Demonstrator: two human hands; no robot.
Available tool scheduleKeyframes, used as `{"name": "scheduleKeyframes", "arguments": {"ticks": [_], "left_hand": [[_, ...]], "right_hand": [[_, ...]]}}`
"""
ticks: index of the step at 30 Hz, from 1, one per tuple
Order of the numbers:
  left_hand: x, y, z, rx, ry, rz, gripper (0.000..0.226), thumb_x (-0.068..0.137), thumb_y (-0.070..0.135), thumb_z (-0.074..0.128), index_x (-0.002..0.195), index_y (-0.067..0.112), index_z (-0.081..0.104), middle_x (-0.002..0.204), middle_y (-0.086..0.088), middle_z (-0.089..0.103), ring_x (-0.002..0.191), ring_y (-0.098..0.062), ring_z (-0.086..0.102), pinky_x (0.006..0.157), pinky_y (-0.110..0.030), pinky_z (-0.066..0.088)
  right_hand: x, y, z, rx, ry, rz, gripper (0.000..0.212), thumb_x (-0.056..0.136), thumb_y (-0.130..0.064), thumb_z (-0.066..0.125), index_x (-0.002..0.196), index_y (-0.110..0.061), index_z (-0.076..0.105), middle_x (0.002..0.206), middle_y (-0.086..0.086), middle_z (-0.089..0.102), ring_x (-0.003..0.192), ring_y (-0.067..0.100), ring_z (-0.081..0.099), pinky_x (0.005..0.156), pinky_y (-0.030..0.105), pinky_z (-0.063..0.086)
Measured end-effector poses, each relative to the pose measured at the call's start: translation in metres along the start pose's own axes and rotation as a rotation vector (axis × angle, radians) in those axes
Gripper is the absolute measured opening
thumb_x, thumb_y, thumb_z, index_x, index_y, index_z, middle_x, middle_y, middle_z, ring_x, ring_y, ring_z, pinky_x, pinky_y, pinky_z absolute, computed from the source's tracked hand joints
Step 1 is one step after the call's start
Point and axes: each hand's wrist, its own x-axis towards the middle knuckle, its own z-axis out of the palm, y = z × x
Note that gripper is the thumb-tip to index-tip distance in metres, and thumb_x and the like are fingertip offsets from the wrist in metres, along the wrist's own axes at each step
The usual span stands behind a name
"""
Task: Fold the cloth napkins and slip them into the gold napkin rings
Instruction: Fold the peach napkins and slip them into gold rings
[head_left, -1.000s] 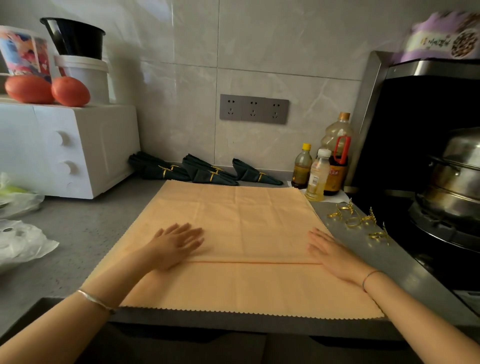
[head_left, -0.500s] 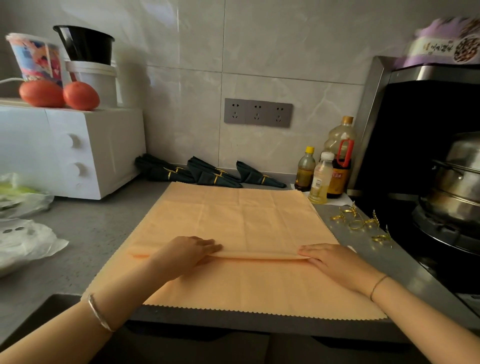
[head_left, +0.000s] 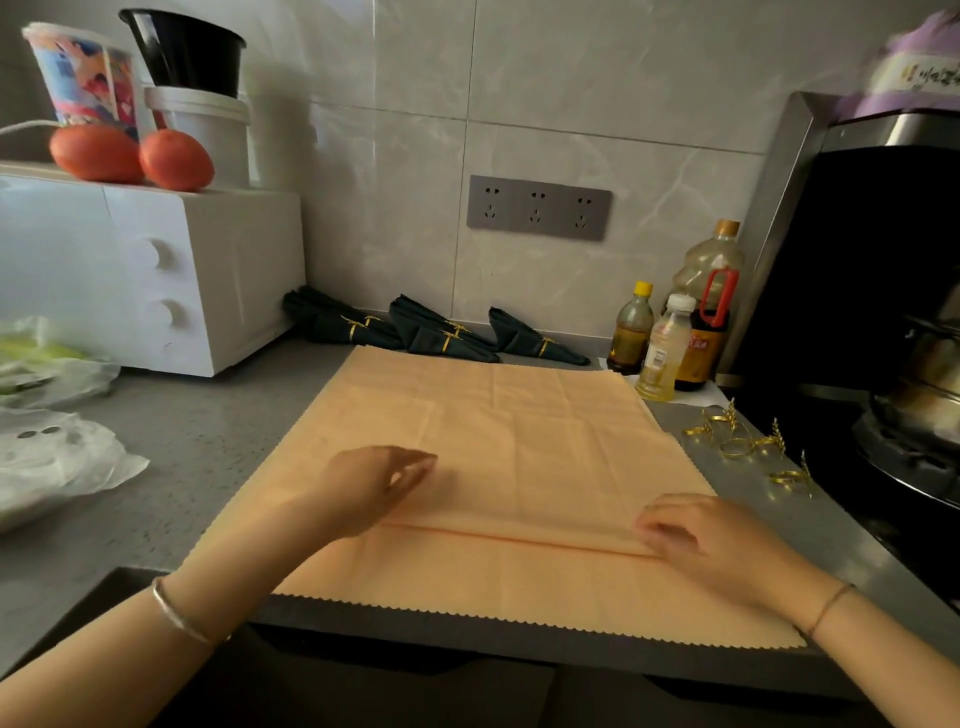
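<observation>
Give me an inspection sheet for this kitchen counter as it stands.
Surface: grey countertop, partly under cloth.
Job's things: orange napkin spread flat, one fold ridge across it; gold napkin rings loose to its right; dark green napkins, already ringed, by the wall.
Clutter: white oven with tomatoes on top; plastic bags; bottles.
Hands: left hand relaxed over the napkin, holding nothing; right hand curled at the fold's right end, grip unclear.
Cables: white cord behind the tomatoes; wall sockets unused.
Surroundings: tiled wall; steel pot at right.
</observation>
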Motion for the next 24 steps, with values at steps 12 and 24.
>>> {"name": "scheduleKeyframes", "arguments": {"ticks": [12, 24], "left_hand": [[0.02, -0.034, 0.024, 0.047, -0.046, -0.329, 0.061, 0.097, 0.058, 0.019, 0.151, 0.031, 0.017, 0.16, 0.004, 0.012, 0.147, -0.021, 0.009, 0.119, -0.042, 0.006], [0.022, -0.041, 0.029, 0.055, -0.045, -0.388, 0.063, 0.094, 0.063, 0.017, 0.151, 0.036, 0.009, 0.161, 0.005, 0.002, 0.146, -0.035, -0.004, 0.119, -0.042, -0.001]], "right_hand": [[0.179, -0.051, 0.011, 0.224, -0.127, 0.094, 0.04, 0.095, -0.038, 0.049, 0.129, -0.018, 0.05, 0.139, 0.001, 0.044, 0.125, 0.019, 0.044, 0.106, 0.033, 0.035], [0.276, -0.083, 0.036, 0.154, -0.077, 0.293, 0.057, 0.09, -0.057, 0.042, 0.124, -0.012, 0.049, 0.131, 0.009, 0.05, 0.124, 0.028, 0.041, 0.1, 0.037, 0.033]]}}
